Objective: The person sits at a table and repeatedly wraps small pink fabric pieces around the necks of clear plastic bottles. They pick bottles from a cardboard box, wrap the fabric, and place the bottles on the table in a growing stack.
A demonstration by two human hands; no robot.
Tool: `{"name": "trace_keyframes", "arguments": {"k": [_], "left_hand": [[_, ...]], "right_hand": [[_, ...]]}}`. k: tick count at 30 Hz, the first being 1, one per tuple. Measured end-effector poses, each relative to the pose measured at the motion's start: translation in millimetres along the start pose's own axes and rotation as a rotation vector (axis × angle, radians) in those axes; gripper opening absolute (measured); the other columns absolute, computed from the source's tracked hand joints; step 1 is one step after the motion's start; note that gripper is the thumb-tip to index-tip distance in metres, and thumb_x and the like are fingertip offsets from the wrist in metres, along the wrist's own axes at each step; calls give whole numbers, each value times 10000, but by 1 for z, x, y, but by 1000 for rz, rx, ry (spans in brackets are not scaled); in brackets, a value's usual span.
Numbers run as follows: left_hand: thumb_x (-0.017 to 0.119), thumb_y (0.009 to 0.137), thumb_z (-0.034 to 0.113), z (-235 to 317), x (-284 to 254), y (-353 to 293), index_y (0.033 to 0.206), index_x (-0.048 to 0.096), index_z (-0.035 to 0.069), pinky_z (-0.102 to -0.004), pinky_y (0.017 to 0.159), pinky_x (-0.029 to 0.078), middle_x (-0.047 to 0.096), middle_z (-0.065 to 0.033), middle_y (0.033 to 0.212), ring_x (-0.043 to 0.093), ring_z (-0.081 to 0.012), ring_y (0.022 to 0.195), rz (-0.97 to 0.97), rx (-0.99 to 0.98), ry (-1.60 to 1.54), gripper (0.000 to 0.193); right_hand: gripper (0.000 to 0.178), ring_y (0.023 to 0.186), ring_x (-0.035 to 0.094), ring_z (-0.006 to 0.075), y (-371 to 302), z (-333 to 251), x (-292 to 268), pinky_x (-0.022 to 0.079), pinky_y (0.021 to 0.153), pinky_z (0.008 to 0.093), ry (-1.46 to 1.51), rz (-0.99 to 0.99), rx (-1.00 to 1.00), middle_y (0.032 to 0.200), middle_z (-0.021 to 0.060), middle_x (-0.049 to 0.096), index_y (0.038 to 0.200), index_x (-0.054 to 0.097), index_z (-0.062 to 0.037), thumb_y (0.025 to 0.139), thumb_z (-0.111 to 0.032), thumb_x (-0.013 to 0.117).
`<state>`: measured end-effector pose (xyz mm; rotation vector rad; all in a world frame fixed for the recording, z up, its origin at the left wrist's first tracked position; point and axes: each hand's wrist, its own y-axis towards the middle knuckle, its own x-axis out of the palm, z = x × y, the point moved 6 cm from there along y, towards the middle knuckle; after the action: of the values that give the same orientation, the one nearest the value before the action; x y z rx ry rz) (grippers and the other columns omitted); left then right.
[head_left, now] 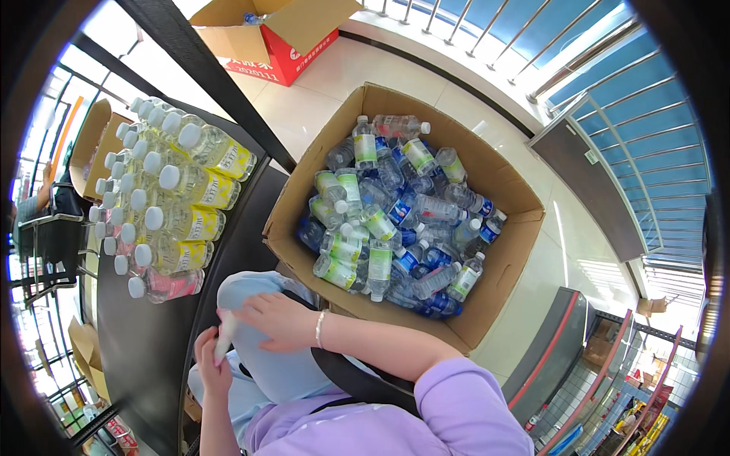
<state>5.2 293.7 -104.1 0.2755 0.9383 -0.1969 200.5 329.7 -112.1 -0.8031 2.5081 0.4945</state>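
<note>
My left hand [212,361] is closed around a small slim white object with a pinkish end [226,334], above my lap; its exact kind I cannot make out. Just beside it is my right hand [277,319], palm down over my knee, fingers spread and reaching toward the object's upper end. Whether they touch it is not clear. On the dark table to the left stand rows of full clear bottles [199,186] with white caps and yellow labels, a few of them pink. A big open cardboard box [506,281] in front of me holds many empty plastic bottles [379,262].
A red and brown carton [289,61] sits open on the tiled floor behind the box. A black post [213,80] rises beside the table. Metal railings [563,72] run along the far right, and shelving [601,380] stands at lower right.
</note>
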Motion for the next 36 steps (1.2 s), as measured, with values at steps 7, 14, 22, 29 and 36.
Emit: {"name": "trace_keyframes", "arguments": {"k": [7, 14, 22, 29, 36], "left_hand": [[495, 723, -52, 66, 90, 100, 1036, 514, 7, -284, 767, 435, 574, -105, 904, 563, -201, 834, -207, 154, -168, 319], [560, 793, 66, 66, 200, 109, 1010, 513, 8, -312, 702, 467, 571, -129, 896, 580, -234, 795, -488, -145, -418, 229], [528, 833, 100, 41, 263, 85, 988, 537, 0, -285, 691, 470, 582, -108, 869, 581, -183, 764, -770, -219, -294, 184], [536, 813, 190, 40, 292, 85, 973, 563, 33, -310, 682, 478, 609, -90, 842, 601, -213, 751, -947, -237, -7, 226], [529, 779, 239, 40, 296, 84, 909, 586, 81, -370, 656, 473, 613, -72, 809, 598, -254, 761, -879, -131, 161, 213]], "right_hand": [[358, 749, 596, 327, -16, 62, -33, 465, 653, 406, 217, 326, 273, 773, 151, 607, 999, 529, -63, 660, -121, 626], [211, 705, 593, 231, -201, 205, -70, 476, 654, 302, 399, 882, 988, 786, 92, 596, 890, 638, -71, 696, -127, 579], [346, 881, 518, 362, -360, 231, -61, 429, 708, 465, -750, 579, 1217, 1023, 136, 497, 1020, 507, -83, 722, -226, 609], [931, 1161, 267, 501, -353, 256, 3, 292, 952, 499, -387, 873, 1743, 1325, 330, 118, 1318, 193, -35, 624, -364, 721], [945, 1151, 310, 465, -349, 264, 20, 344, 938, 446, 66, 1483, 1773, 1359, 293, 24, 1321, 151, -60, 590, -187, 737]]}}
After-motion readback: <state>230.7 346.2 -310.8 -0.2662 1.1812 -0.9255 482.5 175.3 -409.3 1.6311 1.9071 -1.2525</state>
